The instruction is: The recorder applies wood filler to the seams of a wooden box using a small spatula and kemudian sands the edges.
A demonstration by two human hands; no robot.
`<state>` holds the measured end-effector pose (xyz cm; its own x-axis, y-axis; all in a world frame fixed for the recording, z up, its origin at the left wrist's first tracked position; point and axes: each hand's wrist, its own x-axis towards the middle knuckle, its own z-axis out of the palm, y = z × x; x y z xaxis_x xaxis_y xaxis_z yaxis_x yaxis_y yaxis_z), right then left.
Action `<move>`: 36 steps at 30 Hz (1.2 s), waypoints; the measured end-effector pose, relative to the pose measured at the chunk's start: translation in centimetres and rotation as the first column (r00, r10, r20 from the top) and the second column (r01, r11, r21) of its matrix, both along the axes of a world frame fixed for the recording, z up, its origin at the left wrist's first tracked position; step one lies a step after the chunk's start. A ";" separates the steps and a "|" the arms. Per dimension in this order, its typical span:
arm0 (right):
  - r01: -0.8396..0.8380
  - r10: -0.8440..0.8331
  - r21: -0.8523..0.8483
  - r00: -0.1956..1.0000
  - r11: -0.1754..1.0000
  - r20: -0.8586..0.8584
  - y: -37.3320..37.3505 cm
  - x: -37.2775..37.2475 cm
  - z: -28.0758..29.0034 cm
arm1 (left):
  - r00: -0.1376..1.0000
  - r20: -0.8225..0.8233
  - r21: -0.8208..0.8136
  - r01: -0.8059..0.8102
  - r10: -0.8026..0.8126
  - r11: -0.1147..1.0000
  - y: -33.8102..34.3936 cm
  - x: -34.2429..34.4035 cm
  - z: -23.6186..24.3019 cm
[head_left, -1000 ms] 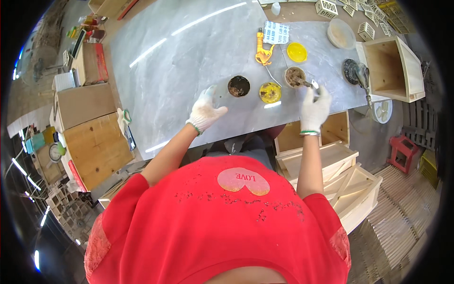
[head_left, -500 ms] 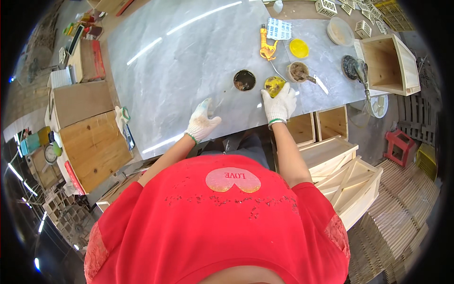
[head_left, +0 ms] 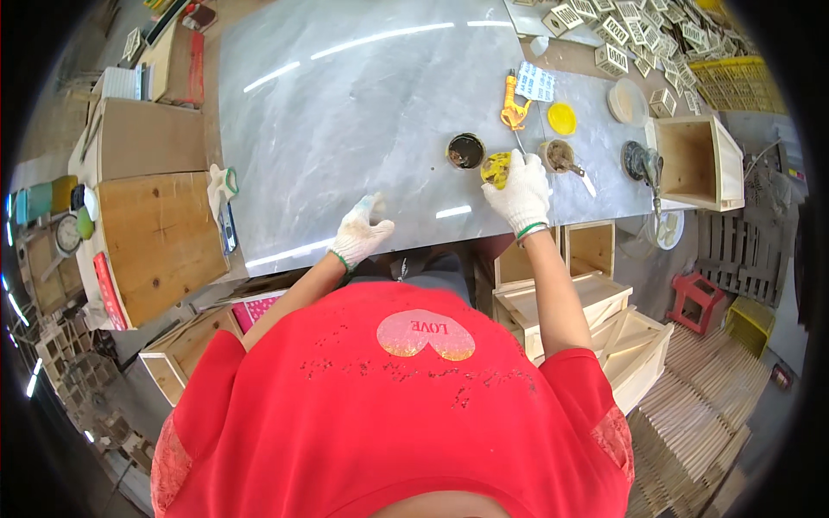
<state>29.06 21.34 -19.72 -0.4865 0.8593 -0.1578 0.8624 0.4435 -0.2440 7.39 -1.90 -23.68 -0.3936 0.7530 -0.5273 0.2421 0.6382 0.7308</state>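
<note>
My right hand (head_left: 523, 192), in a white knit glove with a green cuff, is closed on the edge of a yellow round lid (head_left: 495, 170) smeared with brown. Its fingertips are partly hidden. Just left of the lid stands a round tin (head_left: 466, 151) with dark contents. Right of the hand, a tub of brown paste (head_left: 558, 155) has a putty knife (head_left: 580, 175) leaning out of it. My gloved left hand (head_left: 363, 230) is over the near part of the grey tabletop (head_left: 345, 129), thumb apart from the fingers, holding nothing.
Beyond the tub lie an orange-handled tool (head_left: 515, 110), a printed packet (head_left: 536, 84), a second yellow lid (head_left: 561, 118) and a clear round container (head_left: 628, 102). A power sander (head_left: 637, 161) stands by a wooden box (head_left: 698, 162) at right. Wooden crates (head_left: 566, 306) stand below the table edge.
My right hand has moved slightly toward me, and the smeared lid now sits tilted left of its fingers. The left hand stays open near the table edge. The view has shifted.
</note>
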 end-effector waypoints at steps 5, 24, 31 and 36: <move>-0.137 0.140 0.032 0.978 0.990 -0.157 1.2 0.2 0.0 | 1.000 0.027 0.003 -0.007 0.007 1.000 -2.9 -1.5 -0.7; -0.452 0.423 -0.071 0.871 0.889 -0.251 -0.1 -2.1 5.7 | 0.184 0.895 -0.297 -0.433 0.406 0.851 11.6 6.3 2.6; -0.331 0.250 -0.065 0.814 0.942 -0.525 -3.2 -1.2 2.3 | -0.299 0.899 -0.431 -0.481 0.319 0.763 12.0 7.5 1.3; -0.250 0.071 -0.210 0.786 0.945 -0.614 -2.6 -2.2 1.2 | -0.342 0.890 -0.438 -0.453 0.303 0.777 11.8 8.0 -0.4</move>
